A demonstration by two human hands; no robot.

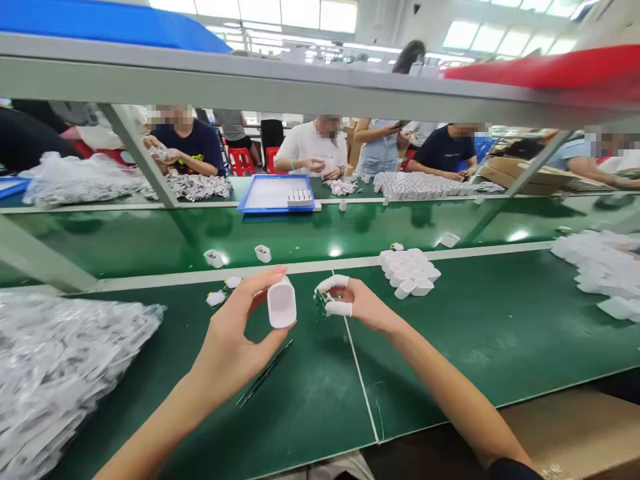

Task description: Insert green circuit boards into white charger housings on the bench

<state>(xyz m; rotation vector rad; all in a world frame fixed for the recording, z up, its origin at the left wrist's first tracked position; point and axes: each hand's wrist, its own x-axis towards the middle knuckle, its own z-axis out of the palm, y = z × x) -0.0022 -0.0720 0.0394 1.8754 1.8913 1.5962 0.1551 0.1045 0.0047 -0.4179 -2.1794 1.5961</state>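
Note:
My left hand [240, 327] grips a white plastic housing [282, 304] between thumb and fingers, its hollow open end turned toward me. Beside it on the right, my right hand [353, 300], with white finger cots on thumb and forefinger, pinches a small green circuit board [321, 302]. The board and the housing are apart. Below my left hand a pair of dark tweezers [264, 375] lies on the green tabletop [320, 400]. Past my left fingers, small white parts [216, 298] with greenish bits rest on the table.
A group of white housings [410, 270] stands right of my right hand, and more are piled [600, 267] at far right. A bulging plastic bag [65, 373] fills the left. White pieces [263, 253] sit on the green belt [310, 233]. Co-workers sit beyond; a shelf bar [320, 90] crosses overhead.

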